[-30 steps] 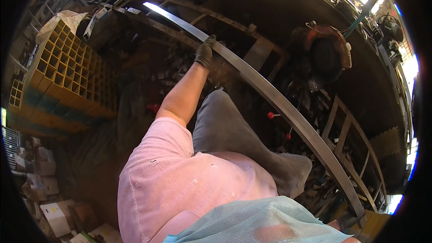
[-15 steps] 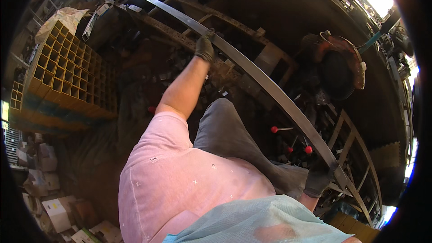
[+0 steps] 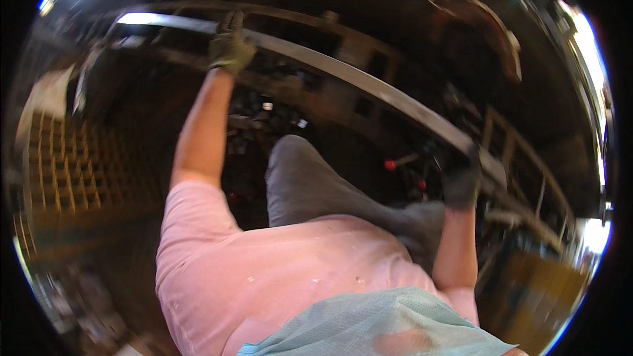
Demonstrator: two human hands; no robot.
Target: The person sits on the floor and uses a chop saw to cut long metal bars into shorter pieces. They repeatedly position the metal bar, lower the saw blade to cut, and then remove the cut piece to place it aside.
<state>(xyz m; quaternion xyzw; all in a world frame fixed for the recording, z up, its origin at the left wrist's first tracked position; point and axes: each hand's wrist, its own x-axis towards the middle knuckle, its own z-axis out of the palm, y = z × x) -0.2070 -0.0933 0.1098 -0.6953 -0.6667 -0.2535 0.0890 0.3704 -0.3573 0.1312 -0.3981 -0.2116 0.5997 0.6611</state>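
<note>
A long grey metal bar runs slantwise in front of me, from the far left down to the nearer right. My left hand, in an olive work glove, rests against it toward its bright far-left end, fingers stretched across it and thumb apart. Close to the bar's right end, my right hand in a dark glove is closed on it. That hand is blurred and in shadow, so its separate fingers hardly show.
Beyond the bar lies a rusty metal frame. Levers with red knobs stand below it. Stacked yellow square tubes are at the left. A ladder-like frame and a yellowish stack stand at the right.
My left hand has shifted left along the bar and its fingers have straightened. My right hand and the bar's right end have moved up and away from me. The whole view has turned and blurred.
</note>
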